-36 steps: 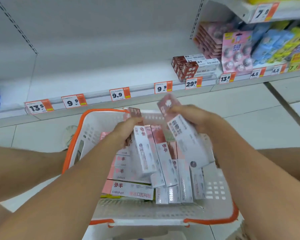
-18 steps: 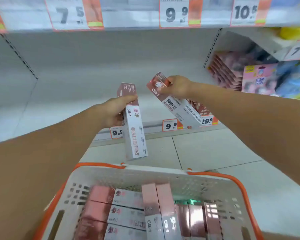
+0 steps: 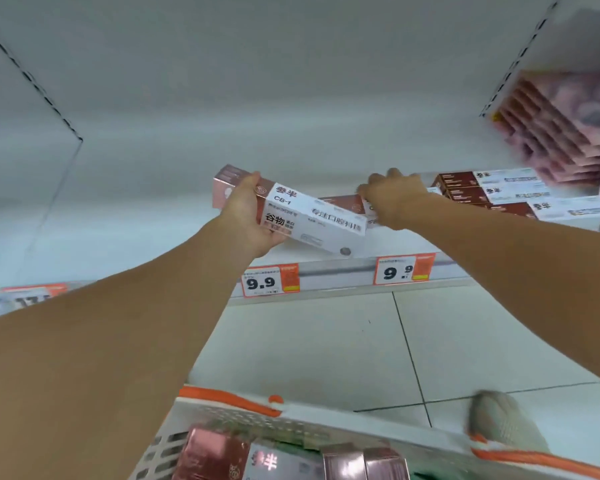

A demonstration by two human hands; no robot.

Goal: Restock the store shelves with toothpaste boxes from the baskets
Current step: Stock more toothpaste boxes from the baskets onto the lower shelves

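Head view: both arms have come up out of the white plastic basket with the orange rim (image 3: 229, 398) and now reach over the front edge of the white metal store shelf (image 3: 326, 271), where a second ago they were still picking among the boxes in the basket. The left hand (image 3: 248, 216) has its grip curled round the pink end of a long white-and-pink toothpaste box (image 3: 291, 211), which lies nearly level, tilted a little down to the right, above the shelf lip near the orange-and-white 9.9 price tag (image 3: 270, 280); it does not look set down yet. The right hand (image 3: 392, 199), back toward the camera, rests on a second white-and-brown toothpaste box (image 3: 347, 204) lying on the shelf board; its grip is hidden from here, so whether it pinches or merely presses I cannot tell. That box sits just left of the stacked row of brown-and-white toothpaste boxes (image 3: 492, 194) already on the shelf.

So the work has passed from picking to placing. More pink boxes show in the basket below, so restocking is likely far from done.
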